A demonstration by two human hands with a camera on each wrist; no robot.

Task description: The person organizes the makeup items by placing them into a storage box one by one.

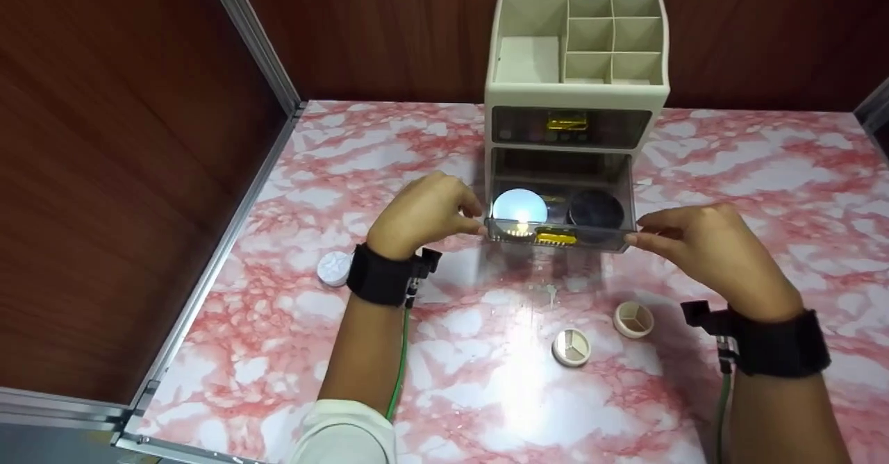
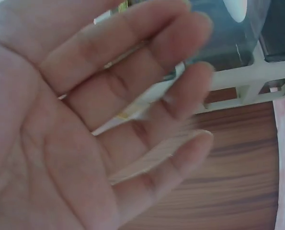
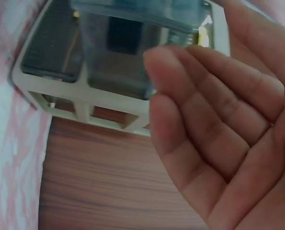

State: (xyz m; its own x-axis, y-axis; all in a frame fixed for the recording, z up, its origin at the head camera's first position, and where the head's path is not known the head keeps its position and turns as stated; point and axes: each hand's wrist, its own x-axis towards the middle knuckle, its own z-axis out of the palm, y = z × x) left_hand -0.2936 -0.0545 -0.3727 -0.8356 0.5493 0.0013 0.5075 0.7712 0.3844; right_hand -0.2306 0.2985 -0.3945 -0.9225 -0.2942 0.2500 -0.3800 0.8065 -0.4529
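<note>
A cream organizer (image 1: 576, 96) stands against the back panel, its lower smoky clear drawer (image 1: 590, 238) pulled out. Inside lie a round light-blue case (image 1: 519, 205) on the left and a round black case (image 1: 596, 210) on the right. My left hand (image 1: 430, 214) pinches the drawer's front left corner between thumb and fingers. At the front right corner my right hand (image 1: 719, 252) holds the drawer in the same way. Both wrist views show the palms, with the left fingers (image 2: 176, 100) spread and the right fingers (image 3: 199, 110) closer together beside the drawer.
Two small round three-part pans, one (image 1: 571, 347) nearer and another (image 1: 633, 319) farther right, lie on the marbled table (image 1: 264, 325). A small white round container (image 1: 335, 269) sits left of my left wrist. The upper drawer (image 1: 528, 127) is closed.
</note>
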